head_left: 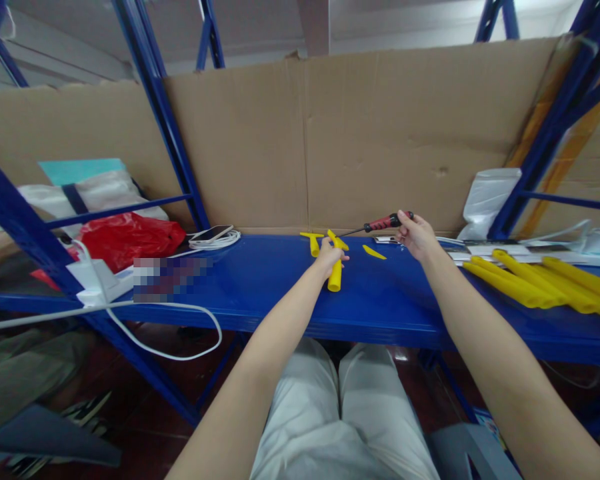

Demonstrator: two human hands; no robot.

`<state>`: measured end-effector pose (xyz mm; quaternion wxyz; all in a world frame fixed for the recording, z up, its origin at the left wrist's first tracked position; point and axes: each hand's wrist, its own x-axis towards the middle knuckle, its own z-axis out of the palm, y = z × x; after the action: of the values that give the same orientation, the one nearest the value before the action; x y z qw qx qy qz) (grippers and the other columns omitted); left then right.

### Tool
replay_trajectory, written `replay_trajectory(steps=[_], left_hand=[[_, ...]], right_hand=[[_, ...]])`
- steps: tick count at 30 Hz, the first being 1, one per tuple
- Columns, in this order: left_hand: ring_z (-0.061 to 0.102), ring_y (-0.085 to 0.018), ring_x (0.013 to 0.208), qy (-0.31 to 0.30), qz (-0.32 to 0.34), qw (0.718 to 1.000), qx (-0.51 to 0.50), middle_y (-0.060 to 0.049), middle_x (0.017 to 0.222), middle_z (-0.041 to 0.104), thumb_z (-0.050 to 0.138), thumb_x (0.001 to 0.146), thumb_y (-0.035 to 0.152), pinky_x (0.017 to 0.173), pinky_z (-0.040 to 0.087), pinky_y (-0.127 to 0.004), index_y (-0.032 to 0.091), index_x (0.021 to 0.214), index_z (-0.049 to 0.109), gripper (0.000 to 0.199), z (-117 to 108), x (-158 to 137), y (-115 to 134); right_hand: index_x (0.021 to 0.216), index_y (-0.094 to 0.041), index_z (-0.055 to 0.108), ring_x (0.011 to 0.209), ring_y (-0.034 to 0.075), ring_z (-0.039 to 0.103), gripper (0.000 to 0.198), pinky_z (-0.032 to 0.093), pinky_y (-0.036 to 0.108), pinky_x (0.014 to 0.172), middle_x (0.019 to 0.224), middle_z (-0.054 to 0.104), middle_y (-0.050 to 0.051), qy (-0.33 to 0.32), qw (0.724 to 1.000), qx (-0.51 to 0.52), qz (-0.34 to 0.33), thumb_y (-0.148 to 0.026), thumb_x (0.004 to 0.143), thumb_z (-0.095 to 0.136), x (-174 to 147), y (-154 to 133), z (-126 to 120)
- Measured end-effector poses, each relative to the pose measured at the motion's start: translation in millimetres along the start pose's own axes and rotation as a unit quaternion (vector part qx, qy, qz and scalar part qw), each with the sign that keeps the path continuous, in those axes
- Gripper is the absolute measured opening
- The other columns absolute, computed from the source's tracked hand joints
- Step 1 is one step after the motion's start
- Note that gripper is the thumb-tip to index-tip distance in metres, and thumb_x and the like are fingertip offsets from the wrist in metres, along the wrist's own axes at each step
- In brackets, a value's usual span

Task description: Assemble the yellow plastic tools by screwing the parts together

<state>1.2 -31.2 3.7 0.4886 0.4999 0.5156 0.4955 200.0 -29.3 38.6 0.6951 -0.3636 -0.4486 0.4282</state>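
My left hand point(330, 259) is wrapped round a yellow T-shaped tool point(335, 277) with a thick tubular handle, holding it over the blue shelf. In my right hand point(416, 235) is a screwdriver point(380, 223) with a red and black handle, gripped near the handle's end. Its thin shaft points left, and the tip reaches the head of the yellow tool; whether it sits in a screw is too small to tell. Behind my left hand stands another yellow T-shaped piece point(314, 244). A flat yellow blade-like piece point(375, 252) lies right of my left hand.
Several yellow tubes point(540, 283) lie at the right on the blue shelf point(265, 280). A phone point(213, 233) rests by a coiled white cable at the left, near a red plastic bag point(130, 237) and a white power strip point(95, 280). Cardboard point(380, 133) closes the back. Another person's arm shows far left.
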Motion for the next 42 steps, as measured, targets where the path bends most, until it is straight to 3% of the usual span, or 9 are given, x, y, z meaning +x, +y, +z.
replay_trajectory(steps=[9, 15, 21, 33, 42], left_hand=[[0.067, -0.011, 0.066, -0.003, -0.002, 1.000, 0.002, -0.007, 0.116, 0.056, 0.049, 0.069, -0.006, 0.037, 0.038, -0.014, 0.024, 0.126, 0.036, 0.066, -1, -2, 2], [0.067, -0.011, 0.066, -0.009, 0.002, 1.000, -0.001, -0.006, 0.110, 0.058, 0.049, 0.069, -0.006, 0.038, 0.038, -0.015, 0.023, 0.126, 0.036, 0.065, -1, -2, 2], [0.066, -0.010, 0.064, -0.007, 0.005, 1.000, -0.001, -0.004, 0.101, 0.060, 0.049, 0.070, -0.006, 0.039, 0.039, -0.015, 0.024, 0.127, 0.036, 0.065, 0, -1, 1], [0.068, -0.012, 0.067, 0.000, 0.005, 1.000, -0.010, -0.006, 0.108, 0.061, 0.053, 0.068, -0.003, 0.039, 0.039, -0.014, 0.026, 0.129, 0.033, 0.071, 0, 0, 1], [0.068, -0.011, 0.067, -0.002, -0.001, 1.000, -0.001, -0.006, 0.114, 0.060, 0.049, 0.068, -0.004, 0.039, 0.039, -0.013, 0.026, 0.129, 0.033, 0.069, 0, 0, 2]], right_hand=[[0.066, -0.022, 0.038, 0.035, 0.006, 0.038, 0.048, 0.035, 0.017, 0.035, 0.040, 0.033, -0.011, 0.032, 0.999, -0.017, 0.013, -0.046, 0.063, 0.079, -2, 0, 2], [0.066, -0.022, 0.036, 0.033, 0.004, 0.032, 0.049, 0.033, 0.016, 0.032, 0.038, 0.030, -0.012, 0.082, 0.996, -0.018, 0.016, -0.044, 0.062, 0.080, 0, 4, 3], [0.066, -0.022, 0.039, 0.033, 0.006, 0.037, 0.046, 0.034, 0.017, 0.032, 0.038, 0.033, -0.012, 0.095, 0.995, -0.025, 0.025, -0.041, 0.062, 0.080, 1, 5, 2], [0.074, -0.019, 0.048, 0.039, 0.007, 0.050, 0.020, 0.043, 0.015, 0.041, 0.047, 0.055, -0.004, 0.017, 0.999, 0.014, 0.033, -0.028, 0.083, 0.063, -8, -8, 7], [0.070, -0.021, 0.044, 0.033, 0.006, 0.041, 0.038, 0.036, 0.016, 0.034, 0.041, 0.042, -0.010, 0.047, 0.998, -0.030, 0.007, -0.042, 0.070, 0.075, -5, -2, 5]])
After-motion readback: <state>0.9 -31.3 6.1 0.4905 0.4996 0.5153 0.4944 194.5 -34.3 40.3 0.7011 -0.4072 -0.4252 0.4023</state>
